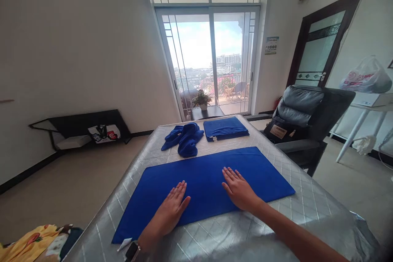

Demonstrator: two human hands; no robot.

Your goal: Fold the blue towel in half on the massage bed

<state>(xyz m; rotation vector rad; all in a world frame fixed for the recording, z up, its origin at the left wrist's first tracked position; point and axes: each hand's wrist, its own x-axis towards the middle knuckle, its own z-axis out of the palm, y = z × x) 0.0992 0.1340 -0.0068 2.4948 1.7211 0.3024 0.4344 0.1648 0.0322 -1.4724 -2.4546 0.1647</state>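
A blue towel [202, 188] lies spread flat across the plastic-covered mattress in front of me. On its left half rests my left hand [172, 206], open, palm down, fingers together and stretched out. My right hand [238, 188] is also open and flat on the towel, right of its middle. A white tag [124, 245] sticks out at the towel's near left corner. Behind it lie a crumpled blue towel [186, 139] on the left and a folded blue stack of cloth [226, 128] on the right.
The mattress [211, 239] has a shiny quilted cover. A dark armchair [303, 118] with a bag on it stands to the right. Past the far edge is a small table with a potted plant [202, 99]. Patterned cloth [33, 241] lies low at the left.
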